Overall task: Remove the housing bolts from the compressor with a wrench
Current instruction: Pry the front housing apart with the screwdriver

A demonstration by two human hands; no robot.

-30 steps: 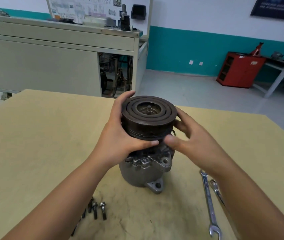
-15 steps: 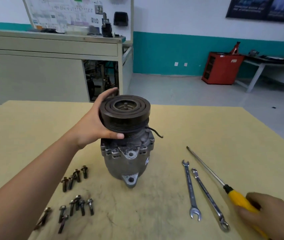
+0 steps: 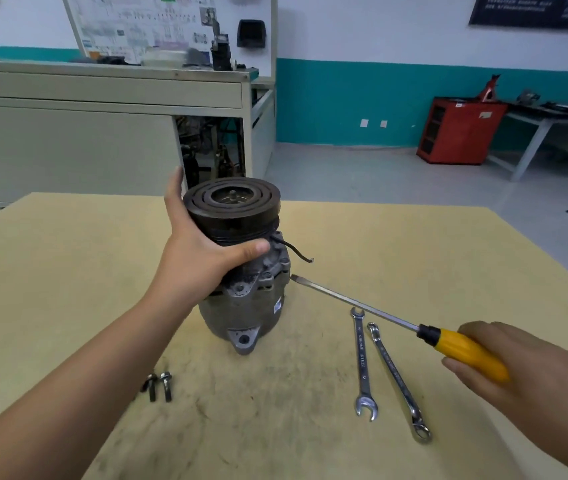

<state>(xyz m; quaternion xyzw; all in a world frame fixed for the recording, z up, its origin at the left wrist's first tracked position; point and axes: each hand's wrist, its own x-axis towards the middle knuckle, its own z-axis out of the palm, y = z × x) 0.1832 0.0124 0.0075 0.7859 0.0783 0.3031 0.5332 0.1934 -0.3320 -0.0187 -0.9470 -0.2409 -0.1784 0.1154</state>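
On the table (image 3: 68, 271), the compressor (image 3: 241, 306) is stood upright and is gripped at its pulley (image 3: 232, 209) by the left hand (image 3: 199, 258), as before. The screwdriver (image 3: 462, 348), previously lying beside the wrenches (image 3: 362, 362), is now grasped by the right hand (image 3: 525, 375) and raised, its tip just beside the housing.

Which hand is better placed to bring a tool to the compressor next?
Right. The right hand holds the screwdriver, its tip close beside the compressor; the left hand grips the pulley on top, steadying it.
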